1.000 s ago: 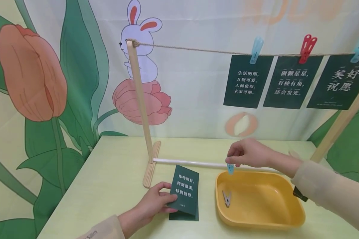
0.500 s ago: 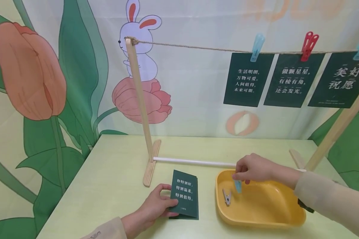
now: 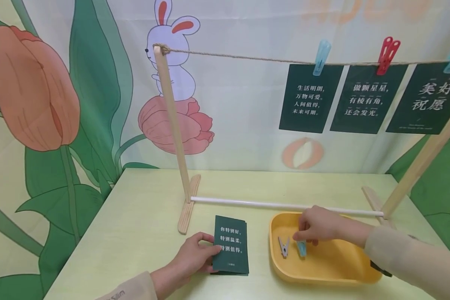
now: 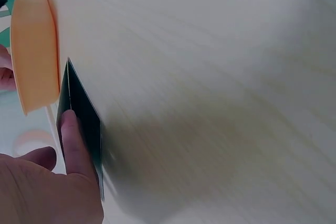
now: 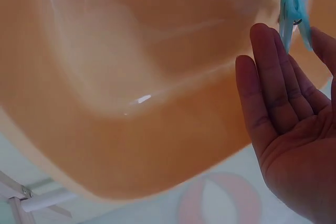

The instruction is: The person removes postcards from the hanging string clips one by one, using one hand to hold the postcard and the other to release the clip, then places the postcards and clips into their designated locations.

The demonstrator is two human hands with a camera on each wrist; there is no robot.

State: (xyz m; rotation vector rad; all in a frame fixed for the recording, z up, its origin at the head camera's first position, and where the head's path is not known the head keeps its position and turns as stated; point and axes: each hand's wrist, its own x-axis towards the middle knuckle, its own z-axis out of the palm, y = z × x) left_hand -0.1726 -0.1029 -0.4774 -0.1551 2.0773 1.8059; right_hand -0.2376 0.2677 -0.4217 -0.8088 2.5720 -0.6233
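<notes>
My left hand (image 3: 193, 253) holds the left edge of a dark green card (image 3: 232, 241) with white writing, thumb on its face. Another green card lies mostly hidden beneath it; in the left wrist view a gap shows between the green sheets (image 4: 86, 114), where a finger reaches in. My right hand (image 3: 322, 225) is over the yellow basin (image 3: 315, 280). Its thumb and fingers pinch a light blue clothespin (image 3: 301, 249) by the handle ends, as the right wrist view also shows. The clothespin (image 5: 294, 11) points down, low inside the basin. A grey clothespin (image 3: 283, 248) lies left of it.
Behind stands a wooden frame with a left post (image 3: 172, 121), a right post (image 3: 423, 162) and a white bar (image 3: 243, 203) at its foot. From its twine (image 3: 228, 56) hang 3 green cards, clipped by two blue clothespins and a red clothespin (image 3: 388, 56).
My right hand has lowered the blue clothespin from above the basin's back rim down into the basin. The left hand's card has tipped down closer to the card beneath.
</notes>
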